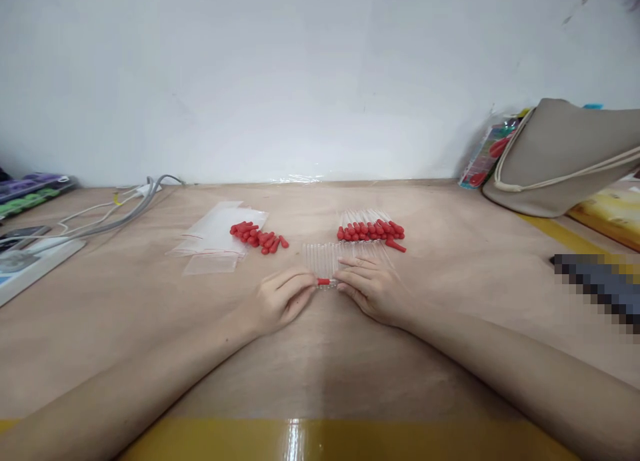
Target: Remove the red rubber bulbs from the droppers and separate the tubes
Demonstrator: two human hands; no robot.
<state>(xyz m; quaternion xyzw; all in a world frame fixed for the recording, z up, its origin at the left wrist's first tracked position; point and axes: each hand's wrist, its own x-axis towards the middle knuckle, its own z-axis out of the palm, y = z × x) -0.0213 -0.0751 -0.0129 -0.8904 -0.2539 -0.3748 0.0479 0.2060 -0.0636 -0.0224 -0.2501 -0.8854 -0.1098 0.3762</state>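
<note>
Low over the middle of the table, my left hand [287, 297] pinches a red rubber dropper bulb [323, 281], its open end facing right. My right hand [373, 289] is closed at the bulb's right end, apparently around a clear thin tube, mostly hidden by its fingers. Just beyond both hands lies a row of clear dropper tubes [320, 257], partly covered by my right hand. Behind that row are several clear tubes with red bulbs on their near ends [370, 231]. Loose red bulbs [265, 239] are heaped at the left, beside and partly on clear zip bags [213, 231].
A white power strip [45, 264] with grey and white cables [115, 214] occupies the left side. At the right are a beige drawstring bag [560, 161], a colourful packet [487, 154] and a blurred-out dark object [597, 284]. Yellow tape [330, 439] runs along the near edge.
</note>
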